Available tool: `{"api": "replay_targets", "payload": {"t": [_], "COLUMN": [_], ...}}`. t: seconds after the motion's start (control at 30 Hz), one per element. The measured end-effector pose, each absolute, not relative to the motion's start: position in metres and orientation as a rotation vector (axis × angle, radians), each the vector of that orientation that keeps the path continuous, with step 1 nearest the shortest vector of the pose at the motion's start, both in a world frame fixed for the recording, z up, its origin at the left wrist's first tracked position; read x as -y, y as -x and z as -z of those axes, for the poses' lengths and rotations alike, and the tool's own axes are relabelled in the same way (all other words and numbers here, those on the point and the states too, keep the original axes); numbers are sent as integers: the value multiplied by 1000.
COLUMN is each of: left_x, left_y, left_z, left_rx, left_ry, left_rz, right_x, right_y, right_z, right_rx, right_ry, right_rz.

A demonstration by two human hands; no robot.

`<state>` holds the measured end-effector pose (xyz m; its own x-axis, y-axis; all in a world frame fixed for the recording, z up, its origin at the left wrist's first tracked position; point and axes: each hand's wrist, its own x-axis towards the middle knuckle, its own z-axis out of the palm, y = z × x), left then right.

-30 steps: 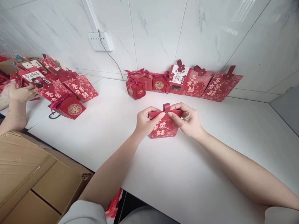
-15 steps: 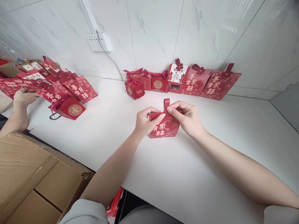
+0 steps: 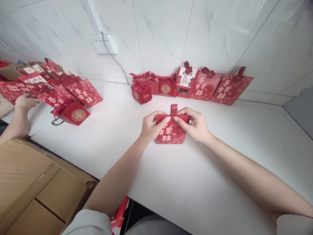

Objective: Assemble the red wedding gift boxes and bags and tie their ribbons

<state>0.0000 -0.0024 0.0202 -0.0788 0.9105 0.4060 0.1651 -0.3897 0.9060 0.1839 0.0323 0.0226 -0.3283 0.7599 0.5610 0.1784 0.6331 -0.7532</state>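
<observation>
A red gift box (image 3: 171,135) with light Chinese characters stands on the white table in front of me. From its top edge rises a looped red strap (image 3: 173,109). My left hand (image 3: 153,126) pinches the box's upper left edge, thumb on the front near the strap's base. On the other side my right hand (image 3: 195,125) grips the upper right edge, its thumb also pressed close to the strap. The fingers of both hands go behind the box, where they are partly hidden.
Along the wall stand small ribbon-tied boxes (image 3: 141,93) and taller strapped boxes (image 3: 231,89). Many red boxes (image 3: 84,93) crowd the table's left, where another person's hand (image 3: 25,102) touches one. A cardboard carton (image 3: 24,156) is at lower left; a wall socket (image 3: 104,44) is above.
My right hand has shifted its thumb from the strap down to the box's top edge. The box has turned slightly, so its front faces me more squarely.
</observation>
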Motion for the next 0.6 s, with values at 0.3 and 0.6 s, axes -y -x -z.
{"api": "replay_targets", "payload": {"t": [0.3,0.6], "left_x": [3,-14], "left_y": [1,0], "left_z": [-22,12], "left_rx": [-1155,-1194], "left_ry": [-1564,-1288], "left_rz": [-1489,-1552], "right_x": [-34,-49], "right_y": [-191,-176], "right_z": [-33,19], "right_rx": [2002,1548], "right_ry": [691,707], "right_rz": [-645,-1097]}}
